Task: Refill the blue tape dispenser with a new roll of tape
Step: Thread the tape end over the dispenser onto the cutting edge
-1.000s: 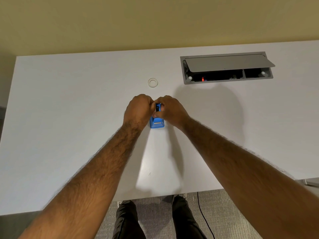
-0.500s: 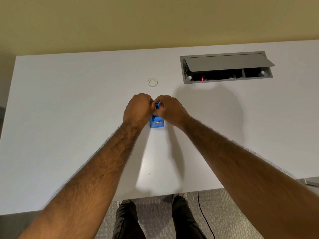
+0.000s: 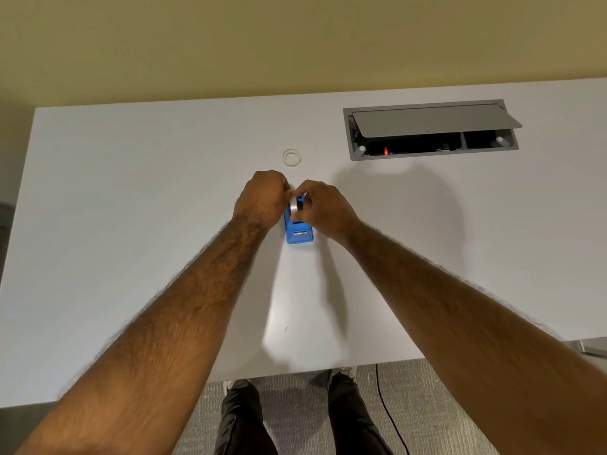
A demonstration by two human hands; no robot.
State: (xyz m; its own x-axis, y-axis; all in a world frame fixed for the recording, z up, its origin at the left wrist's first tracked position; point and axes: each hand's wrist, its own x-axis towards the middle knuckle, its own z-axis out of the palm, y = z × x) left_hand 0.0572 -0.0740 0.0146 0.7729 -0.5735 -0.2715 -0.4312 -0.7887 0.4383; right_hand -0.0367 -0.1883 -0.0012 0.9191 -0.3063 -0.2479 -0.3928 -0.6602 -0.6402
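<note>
Since a moment ago the two hands have eased apart a little, and a silvery roll now shows between them where only knuckles and blue plastic could be seen.

Largest first: one white table (image 3: 131, 224), with one grey cable hatch (image 3: 430, 129) propped open at its far right. Two bare hands meet at the table's middle. The left hand (image 3: 262, 200) is curled tight against the left face of the roll of tape (image 3: 293, 205), apparently pinching it, though its fingertips are hidden. The right hand (image 3: 323, 208) grips the roll from the other side, thumb low by the black hub. One blue tape dispenser (image 3: 299, 234) stands on the table directly under the hands, its cutter end toward the person, and the roll sits upright in its cradle, not clearly seated. One clear ring (image 3: 291, 157) lies flat farther back, apart from everything; spent core or spare, I cannot tell.

My worry is that nobody is bracing the dispenser's body: a downward shove could skid or tip it. If the roll goes in tilted, the hub could miss its slots and jam. Loaded the wrong way round, the tape would feed with its sticky side facing wrongly.
</note>
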